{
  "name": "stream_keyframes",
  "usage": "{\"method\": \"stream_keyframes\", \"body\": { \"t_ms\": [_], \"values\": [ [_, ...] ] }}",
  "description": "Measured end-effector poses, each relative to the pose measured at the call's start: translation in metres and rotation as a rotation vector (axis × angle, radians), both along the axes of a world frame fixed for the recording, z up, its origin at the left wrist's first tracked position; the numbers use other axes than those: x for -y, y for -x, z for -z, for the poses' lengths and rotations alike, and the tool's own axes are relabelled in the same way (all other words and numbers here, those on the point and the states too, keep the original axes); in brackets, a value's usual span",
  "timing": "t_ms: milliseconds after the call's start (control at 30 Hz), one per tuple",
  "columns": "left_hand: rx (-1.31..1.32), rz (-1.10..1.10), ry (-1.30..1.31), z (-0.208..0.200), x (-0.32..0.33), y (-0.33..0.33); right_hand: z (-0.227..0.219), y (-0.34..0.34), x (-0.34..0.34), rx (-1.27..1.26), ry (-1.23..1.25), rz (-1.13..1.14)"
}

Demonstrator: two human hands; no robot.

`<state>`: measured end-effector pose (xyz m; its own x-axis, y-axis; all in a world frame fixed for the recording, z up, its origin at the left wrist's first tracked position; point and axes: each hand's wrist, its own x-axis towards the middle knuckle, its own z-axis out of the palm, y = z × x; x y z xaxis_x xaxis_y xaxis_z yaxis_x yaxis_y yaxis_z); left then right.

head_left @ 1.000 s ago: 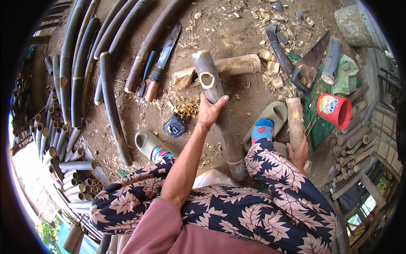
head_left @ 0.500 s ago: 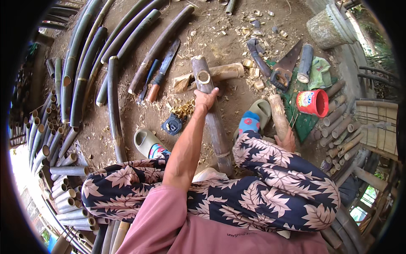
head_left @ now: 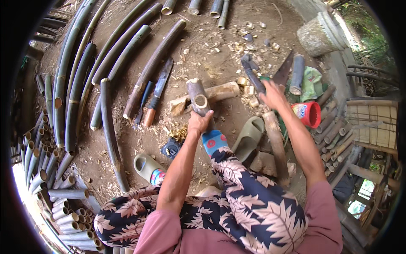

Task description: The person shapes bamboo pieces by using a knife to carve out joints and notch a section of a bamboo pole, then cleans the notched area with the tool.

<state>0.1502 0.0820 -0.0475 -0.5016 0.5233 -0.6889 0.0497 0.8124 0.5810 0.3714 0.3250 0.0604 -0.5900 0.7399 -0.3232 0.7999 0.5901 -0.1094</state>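
Out front of the person, approx. dead centre, the bamboo pole (head_left: 194, 88) lies w/ its long axis running away from the body, far end tipped a bit left. L hand (head_left: 199, 121) is wrapped round it just this side of the round hole (head_left: 200, 101), thumb on the right flank; a socked foot (head_left: 214, 141) bears on it just nearer. Its far end sits across a rough bamboo piece (head_left: 225, 92), which runs crosswise.

R hand (head_left: 275, 96) is farther out and well to the right, arm stretched past a pale stripped length (head_left: 275, 142). That's the hand nearer the saw (head_left: 283, 70): blade points away & slightly right, handle end masked by the hand. Can't tell if its fingers have closed or are spread (blurry). Hatchet-like tool (head_left: 253, 77) slants just left of it, butt right by the fingertips. So saw's right of the pole, apart from it, blade axis roughly lengthwise w/ the pole, not across.
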Motion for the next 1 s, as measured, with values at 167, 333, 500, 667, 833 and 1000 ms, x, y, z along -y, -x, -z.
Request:
{"method": "stream_keyframes", "body": {
  "t_ms": [167, 333, 500, 667, 833, 1000],
  "values": [
    [-0.366, -0.089, -0.309, -0.029, 0.002, 0.021, 0.097, 0.053, -0.062, 0.039, -0.019, 0.191],
    [-0.274, 0.132, -0.375, -0.02, 0.003, 0.065, 0.087, 0.071, -0.05, -0.055, -0.053, 0.254],
    [-0.277, -0.015, -0.487, -0.009, 0.041, 0.074, -0.004, 0.013, -0.009, -0.986, 0.382, 0.813],
    [-0.141, 0.142, -0.041, -0.01, 0.025, 0.006, -0.099, -0.153, 0.02, -1.12, 0.142, 1.072],
    [-0.008, 0.025, -0.332, -0.001, 0.022, -0.008, -0.099, -0.275, 0.012, -0.949, 0.3, 1.322],
    [0.087, -0.035, -0.429, 0.011, 0.027, 0.004, -0.039, -0.287, -0.02, -0.795, 0.446, 1.394]
  ]
}}
